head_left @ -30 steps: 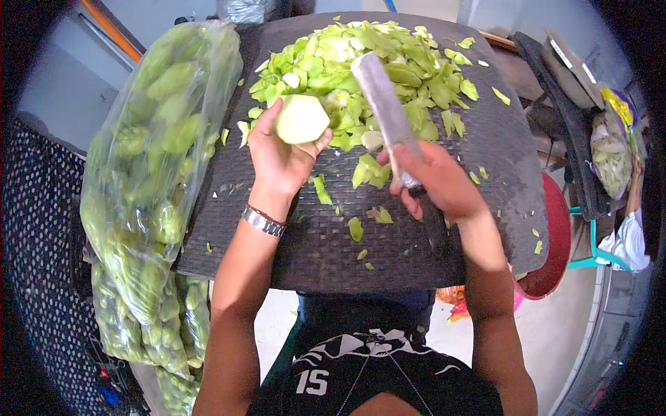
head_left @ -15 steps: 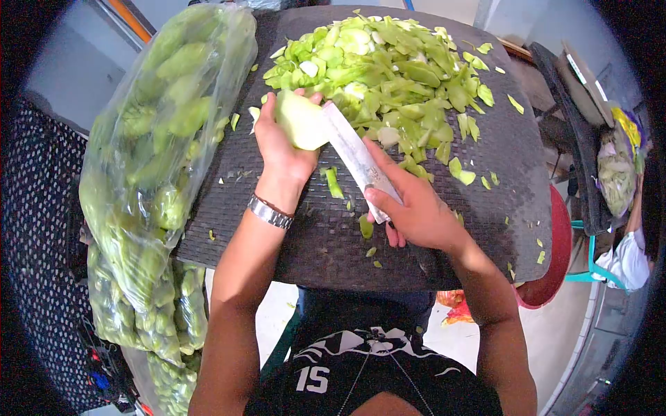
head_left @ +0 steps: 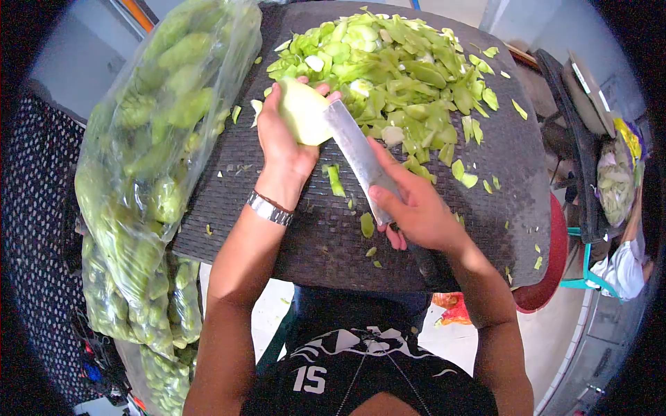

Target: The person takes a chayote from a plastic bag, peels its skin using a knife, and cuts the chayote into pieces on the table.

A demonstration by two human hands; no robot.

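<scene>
In my left hand (head_left: 283, 139) rests a peeled green mango (head_left: 303, 114), pale and smooth, held up above the table (head_left: 298, 249). My right hand (head_left: 414, 206) grips a broad-bladed knife (head_left: 361, 156), with its thumb against the flat of the blade. The blade slants up and left, its tip end touching or just in front of the mango's right side; I cannot tell which. Beyond both hands lies a large heap of green peelings (head_left: 402, 69). A few loose scraps (head_left: 335, 180) lie on the dark woven surface below the mango.
A clear plastic bag of green mangoes (head_left: 149, 139) leans along the table's left edge, with more bagged ones (head_left: 132, 298) below. At the right stand a red tub (head_left: 544, 270) and a teal stool (head_left: 579, 260). Part of another person (head_left: 621, 267) shows at the far right.
The knife blade has rolled so that more of its flat faces the camera. Both hands stay nearly in place, and the view has shifted slightly.
</scene>
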